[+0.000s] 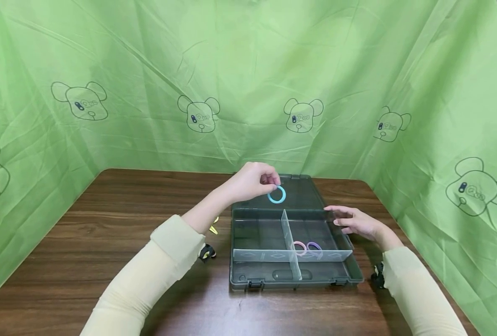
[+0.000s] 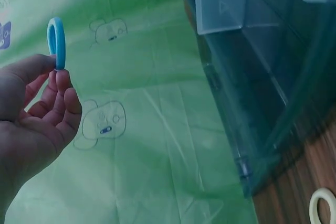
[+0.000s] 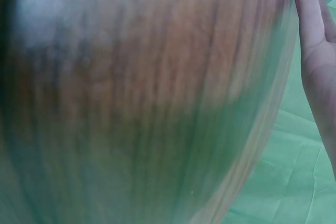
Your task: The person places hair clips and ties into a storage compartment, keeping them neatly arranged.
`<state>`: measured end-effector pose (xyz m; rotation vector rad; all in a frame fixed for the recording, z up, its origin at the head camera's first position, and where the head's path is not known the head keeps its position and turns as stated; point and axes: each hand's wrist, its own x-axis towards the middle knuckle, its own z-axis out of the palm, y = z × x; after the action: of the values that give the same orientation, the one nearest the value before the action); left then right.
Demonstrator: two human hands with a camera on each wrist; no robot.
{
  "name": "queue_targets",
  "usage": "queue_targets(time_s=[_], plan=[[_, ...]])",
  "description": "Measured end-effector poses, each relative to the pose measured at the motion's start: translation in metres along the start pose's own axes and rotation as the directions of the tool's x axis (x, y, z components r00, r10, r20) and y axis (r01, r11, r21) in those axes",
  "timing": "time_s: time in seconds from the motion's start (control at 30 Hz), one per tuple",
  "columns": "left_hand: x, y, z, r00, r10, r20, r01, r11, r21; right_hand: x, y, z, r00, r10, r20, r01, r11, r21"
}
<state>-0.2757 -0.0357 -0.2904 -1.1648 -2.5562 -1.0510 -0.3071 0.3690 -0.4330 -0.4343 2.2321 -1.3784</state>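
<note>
My left hand point(image 1: 254, 179) pinches a light-blue hair tie point(image 1: 277, 202) between thumb and fingertips, held up over the lid side of a dark see-through box point(image 1: 269, 286). In the left wrist view the blue tie stands upright above the thumb. My right hand point(image 1: 359, 223) is at the box's right side, its fingers extended along the edge and holding nothing. Inside the box, a pink hair tie point(image 1: 305, 248) and a purple hair tie point(image 1: 314, 243) lie side by side in the back right compartment, against the lengthwise divider point(image 1: 248, 255).
The box's lid point(image 1: 300, 198) lies folded back on the wooden table point(image 1: 126, 224). Left of the box is a yellow item point(image 1: 213, 230), partly hidden by my left forearm. A cream ring point(image 2: 314, 205) lies on the wood in the left wrist view. Green cloth point(image 1: 248, 56) hangs behind.
</note>
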Motion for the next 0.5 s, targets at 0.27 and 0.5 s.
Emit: queue_targets(time_s=[0.27, 0.5], plan=[[0.026, 0.007, 0.022, 0.999, -0.033, 0.018, 0.035, 0.994, -0.107, 0.001, -0.002, 0.000, 1.000, 0.014, 0.006, -0.014, 1.000, -0.001], [0.045, 0.015, 0.046, 0.996, -0.059, 0.060, 0.067, 0.987, -0.148, 0.002, -0.003, -0.001, 1.000, 0.028, 0.008, -0.028, 1.000, 0.008]])
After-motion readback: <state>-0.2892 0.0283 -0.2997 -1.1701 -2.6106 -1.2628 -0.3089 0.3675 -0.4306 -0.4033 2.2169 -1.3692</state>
